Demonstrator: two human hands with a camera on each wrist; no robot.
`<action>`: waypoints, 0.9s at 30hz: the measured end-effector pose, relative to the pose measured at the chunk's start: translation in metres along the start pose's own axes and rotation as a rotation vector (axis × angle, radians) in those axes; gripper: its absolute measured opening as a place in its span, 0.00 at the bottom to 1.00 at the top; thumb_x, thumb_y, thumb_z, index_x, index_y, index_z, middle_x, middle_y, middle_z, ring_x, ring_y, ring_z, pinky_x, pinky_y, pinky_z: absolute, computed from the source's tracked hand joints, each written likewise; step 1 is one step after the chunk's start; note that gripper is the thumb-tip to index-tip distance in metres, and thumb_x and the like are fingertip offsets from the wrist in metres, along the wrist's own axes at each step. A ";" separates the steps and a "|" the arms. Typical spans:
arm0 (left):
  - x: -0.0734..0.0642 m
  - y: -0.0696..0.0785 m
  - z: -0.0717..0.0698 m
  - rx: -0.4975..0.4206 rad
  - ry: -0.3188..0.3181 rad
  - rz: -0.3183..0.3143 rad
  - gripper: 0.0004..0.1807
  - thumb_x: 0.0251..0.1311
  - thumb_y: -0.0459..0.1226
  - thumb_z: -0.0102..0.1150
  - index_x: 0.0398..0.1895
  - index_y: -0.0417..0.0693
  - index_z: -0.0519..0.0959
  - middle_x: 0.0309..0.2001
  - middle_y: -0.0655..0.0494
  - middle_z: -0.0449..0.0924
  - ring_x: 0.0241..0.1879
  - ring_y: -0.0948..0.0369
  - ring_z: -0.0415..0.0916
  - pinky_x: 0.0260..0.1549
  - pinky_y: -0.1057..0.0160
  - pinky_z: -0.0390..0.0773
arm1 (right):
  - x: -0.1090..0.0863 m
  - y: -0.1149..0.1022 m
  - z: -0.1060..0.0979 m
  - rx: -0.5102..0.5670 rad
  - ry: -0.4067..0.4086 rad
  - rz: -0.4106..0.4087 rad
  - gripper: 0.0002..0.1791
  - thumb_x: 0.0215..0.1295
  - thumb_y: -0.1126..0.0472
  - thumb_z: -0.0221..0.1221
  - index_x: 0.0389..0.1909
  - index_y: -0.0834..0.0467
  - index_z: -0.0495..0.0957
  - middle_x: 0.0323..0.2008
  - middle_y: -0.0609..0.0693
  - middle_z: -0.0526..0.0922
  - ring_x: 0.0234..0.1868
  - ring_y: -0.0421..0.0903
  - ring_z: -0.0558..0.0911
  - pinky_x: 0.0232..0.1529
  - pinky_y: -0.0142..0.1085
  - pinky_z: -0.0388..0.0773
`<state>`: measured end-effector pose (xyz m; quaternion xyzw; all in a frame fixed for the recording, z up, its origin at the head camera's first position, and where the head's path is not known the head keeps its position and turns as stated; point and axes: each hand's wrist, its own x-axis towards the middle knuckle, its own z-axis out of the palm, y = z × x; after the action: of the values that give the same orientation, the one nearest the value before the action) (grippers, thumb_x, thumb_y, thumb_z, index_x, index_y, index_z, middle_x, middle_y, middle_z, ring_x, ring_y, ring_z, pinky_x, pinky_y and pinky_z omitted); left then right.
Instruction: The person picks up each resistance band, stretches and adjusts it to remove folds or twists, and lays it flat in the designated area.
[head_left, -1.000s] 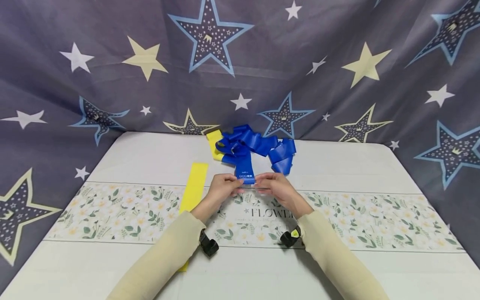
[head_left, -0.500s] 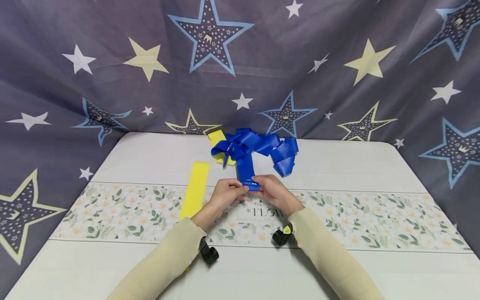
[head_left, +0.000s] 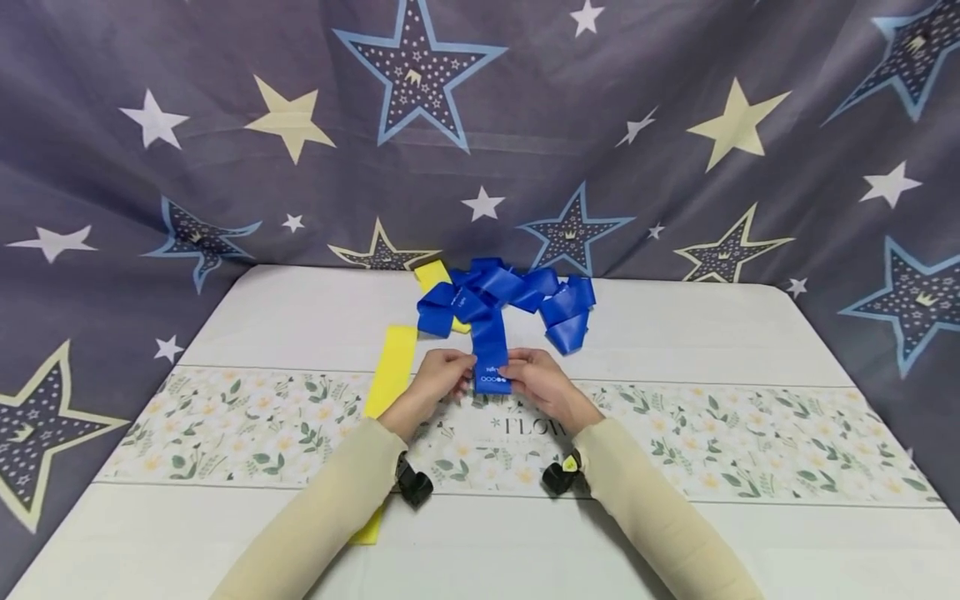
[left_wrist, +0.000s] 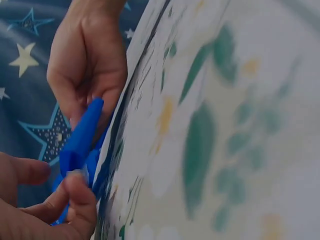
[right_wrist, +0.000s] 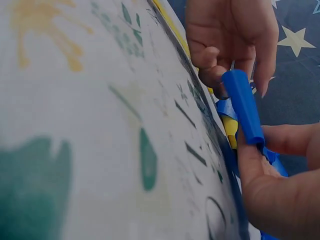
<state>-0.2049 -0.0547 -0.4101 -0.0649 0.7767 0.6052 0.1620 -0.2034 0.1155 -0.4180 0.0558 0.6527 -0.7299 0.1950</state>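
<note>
Right, both hands are on the blue band [head_left: 490, 337]. Right hand [head_left: 546, 382] pinches its right edge, thumb and finger on it, near the printed end; left hand [head_left: 442, 375] pinches the left edge opposite. Band end sits between the two hands, bent over in a rounded fold per the wrist views. Rest of the blue lies heaped beyond the hands, loops going off past the right hand; overlaps hide how it joins. Yellow strip [head_left: 392, 373] lies left of the left hand, running under that sleeve. Another yellow piece [head_left: 432, 273] is under the blue, beyond the left hand. All on the surface [head_left: 690, 333]. Step in hand, my read: working the end's fold. Next move calls for both pinches level, edges lined up.
</note>
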 end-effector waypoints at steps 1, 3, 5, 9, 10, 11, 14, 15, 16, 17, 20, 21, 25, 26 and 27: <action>0.003 0.001 0.000 0.000 0.010 -0.004 0.15 0.67 0.38 0.52 0.44 0.32 0.78 0.24 0.56 0.71 0.18 0.67 0.66 0.16 0.73 0.69 | -0.001 0.000 0.000 -0.009 -0.003 0.000 0.21 0.65 0.75 0.49 0.59 0.75 0.65 0.45 0.58 0.81 0.38 0.38 0.81 0.38 0.27 0.79; 0.009 0.002 0.001 -0.003 0.026 -0.011 0.15 0.66 0.38 0.53 0.44 0.32 0.78 0.22 0.57 0.69 0.17 0.67 0.65 0.16 0.72 0.68 | -0.002 0.000 0.000 -0.031 -0.005 0.001 0.21 0.64 0.75 0.50 0.58 0.75 0.66 0.38 0.51 0.83 0.35 0.36 0.81 0.36 0.26 0.78; 0.015 0.004 0.003 -0.006 0.030 -0.013 0.15 0.66 0.39 0.53 0.43 0.33 0.78 0.21 0.58 0.68 0.17 0.67 0.64 0.15 0.72 0.66 | -0.003 0.000 -0.001 -0.046 -0.003 0.005 0.21 0.64 0.75 0.50 0.58 0.74 0.67 0.34 0.47 0.82 0.32 0.35 0.80 0.33 0.26 0.77; 0.025 0.009 0.008 0.005 0.061 0.006 0.14 0.65 0.39 0.55 0.42 0.35 0.79 0.21 0.58 0.69 0.17 0.66 0.65 0.16 0.71 0.67 | -0.004 0.000 -0.002 -0.055 0.001 0.014 0.20 0.64 0.74 0.51 0.57 0.74 0.67 0.30 0.43 0.82 0.29 0.34 0.78 0.30 0.25 0.75; 0.026 0.011 0.009 0.018 0.081 0.014 0.13 0.64 0.39 0.56 0.42 0.36 0.80 0.24 0.57 0.72 0.19 0.66 0.66 0.17 0.71 0.67 | -0.004 0.000 -0.002 -0.054 0.002 0.017 0.20 0.64 0.74 0.51 0.57 0.73 0.67 0.29 0.43 0.81 0.28 0.34 0.78 0.29 0.25 0.74; 0.028 0.013 0.010 0.034 0.103 0.023 0.13 0.64 0.39 0.57 0.43 0.37 0.80 0.28 0.55 0.75 0.22 0.65 0.68 0.19 0.71 0.68 | -0.004 0.000 -0.003 -0.056 0.002 0.017 0.20 0.64 0.74 0.51 0.57 0.73 0.68 0.29 0.43 0.81 0.28 0.34 0.78 0.29 0.25 0.74; 0.029 0.019 0.011 0.075 0.168 0.070 0.13 0.63 0.38 0.58 0.45 0.38 0.81 0.40 0.49 0.79 0.31 0.61 0.72 0.27 0.69 0.71 | -0.004 0.000 -0.002 -0.073 0.011 0.019 0.19 0.64 0.74 0.52 0.56 0.73 0.68 0.30 0.45 0.81 0.28 0.34 0.78 0.30 0.25 0.75; 0.029 0.021 0.011 0.086 0.185 0.092 0.13 0.63 0.38 0.58 0.45 0.38 0.81 0.43 0.48 0.79 0.35 0.59 0.72 0.30 0.69 0.72 | -0.004 -0.001 -0.002 -0.088 0.018 0.015 0.19 0.64 0.73 0.52 0.56 0.73 0.69 0.31 0.46 0.81 0.29 0.35 0.79 0.30 0.26 0.75; 0.028 0.023 0.011 0.093 0.194 0.114 0.12 0.63 0.37 0.59 0.44 0.38 0.82 0.45 0.47 0.79 0.37 0.58 0.73 0.33 0.68 0.72 | -0.004 -0.001 -0.002 -0.107 0.031 0.012 0.19 0.63 0.73 0.53 0.56 0.73 0.69 0.32 0.47 0.81 0.29 0.35 0.79 0.30 0.26 0.76; 0.028 0.024 0.011 0.097 0.200 0.136 0.12 0.63 0.37 0.59 0.44 0.38 0.82 0.45 0.46 0.80 0.39 0.57 0.73 0.35 0.67 0.72 | -0.004 -0.001 -0.003 -0.129 0.046 0.008 0.19 0.63 0.72 0.53 0.56 0.72 0.70 0.34 0.48 0.80 0.30 0.36 0.79 0.31 0.27 0.76; 0.024 0.030 0.011 0.125 0.214 0.199 0.12 0.62 0.38 0.59 0.41 0.38 0.83 0.42 0.46 0.81 0.39 0.56 0.75 0.37 0.65 0.74 | -0.003 -0.004 -0.004 -0.195 0.097 0.003 0.20 0.63 0.69 0.54 0.56 0.70 0.70 0.40 0.52 0.79 0.33 0.38 0.79 0.35 0.29 0.78; 0.022 0.032 0.011 0.140 0.215 0.216 0.12 0.62 0.38 0.60 0.41 0.38 0.83 0.41 0.46 0.81 0.38 0.56 0.75 0.37 0.64 0.74 | -0.003 -0.005 -0.005 -0.214 0.113 0.004 0.21 0.63 0.68 0.55 0.57 0.69 0.70 0.41 0.53 0.79 0.34 0.39 0.78 0.37 0.30 0.78; 0.014 0.039 0.010 0.217 0.226 0.318 0.11 0.61 0.38 0.60 0.39 0.40 0.84 0.37 0.47 0.82 0.35 0.56 0.75 0.34 0.66 0.74 | -0.004 -0.013 -0.005 -0.216 0.162 -0.012 0.22 0.64 0.67 0.54 0.58 0.67 0.69 0.49 0.58 0.78 0.41 0.42 0.78 0.47 0.34 0.77; 0.013 0.041 0.010 0.233 0.227 0.350 0.10 0.61 0.38 0.60 0.39 0.40 0.84 0.36 0.47 0.82 0.34 0.56 0.75 0.33 0.66 0.73 | -0.005 -0.015 -0.004 -0.209 0.178 -0.021 0.22 0.63 0.68 0.54 0.58 0.67 0.69 0.49 0.58 0.77 0.42 0.43 0.77 0.48 0.35 0.76; 0.011 0.043 0.009 0.249 0.230 0.388 0.10 0.61 0.38 0.61 0.38 0.40 0.84 0.36 0.47 0.82 0.34 0.56 0.75 0.33 0.66 0.73 | -0.005 -0.017 -0.004 -0.210 0.195 -0.039 0.22 0.62 0.68 0.55 0.58 0.67 0.69 0.50 0.59 0.77 0.43 0.44 0.77 0.49 0.36 0.76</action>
<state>-0.2263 -0.0336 -0.3763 0.0373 0.8565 0.5132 -0.0395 -0.2059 0.1218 -0.4007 0.0932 0.7422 -0.6524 0.1213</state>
